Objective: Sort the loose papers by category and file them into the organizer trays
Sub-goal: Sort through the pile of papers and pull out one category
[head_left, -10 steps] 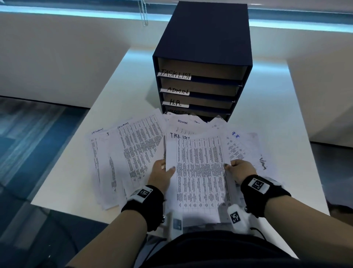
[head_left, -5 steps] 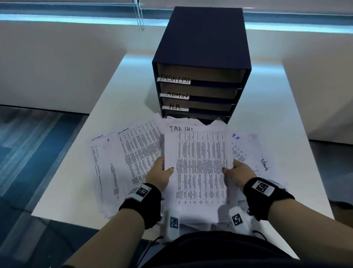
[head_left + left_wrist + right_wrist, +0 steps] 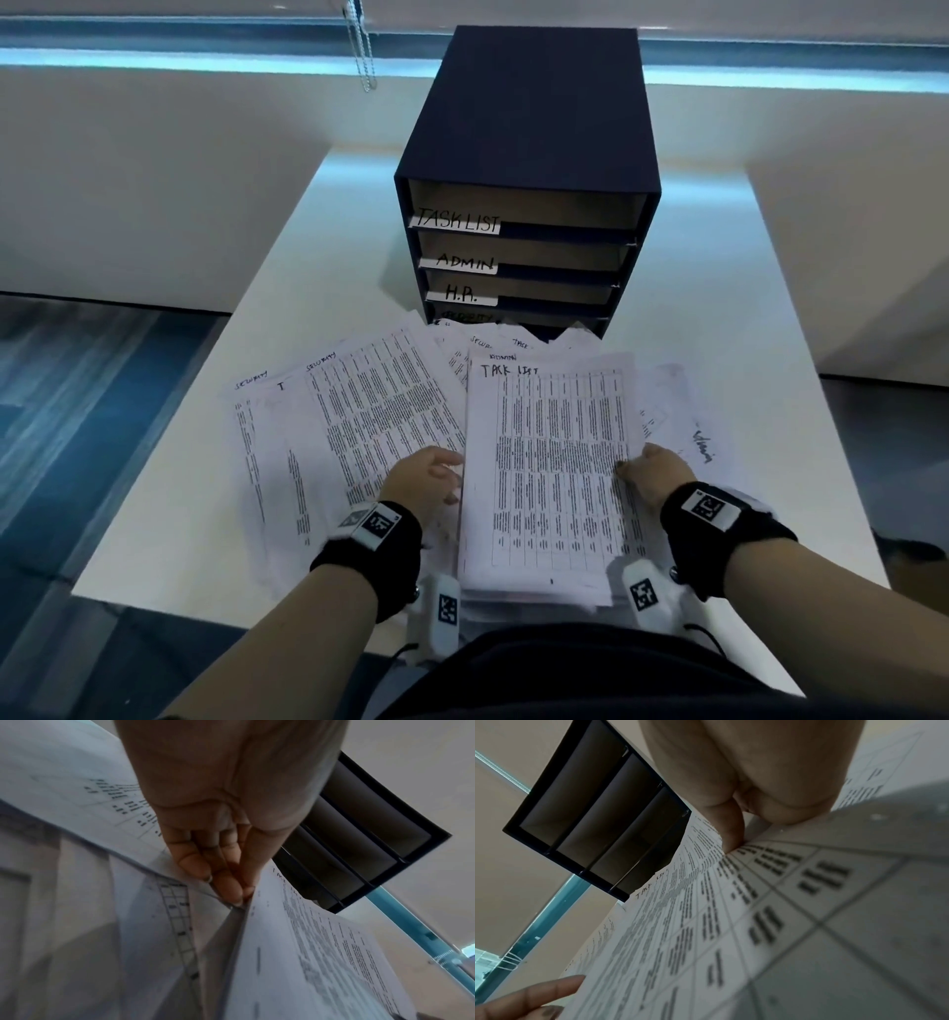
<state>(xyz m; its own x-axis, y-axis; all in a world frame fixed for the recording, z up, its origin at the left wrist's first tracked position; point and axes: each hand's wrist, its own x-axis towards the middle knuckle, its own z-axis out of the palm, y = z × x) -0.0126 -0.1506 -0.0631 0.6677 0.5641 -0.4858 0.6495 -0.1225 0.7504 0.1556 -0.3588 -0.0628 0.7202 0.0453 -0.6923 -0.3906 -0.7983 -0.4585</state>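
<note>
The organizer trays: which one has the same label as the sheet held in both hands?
The top tray, labelled TASK LIST. The held sheet is headed "TASK LIST"; the trays below read ADMIN and H.R.

An office is indicated by a dark blue organizer set upright on a white desk, its stacked trays tagged by hand with TASK LIST, ADMIN and H.R. Directly in front of the organizer, printed table sheets are spread across the desk, some headed SECURITY and one headed TASK LIST. Behind the organizer a pale partition wall is seen, with a bead blind chain hung above it, and blue patterned carpet is laid to the organizer's left.
</note>
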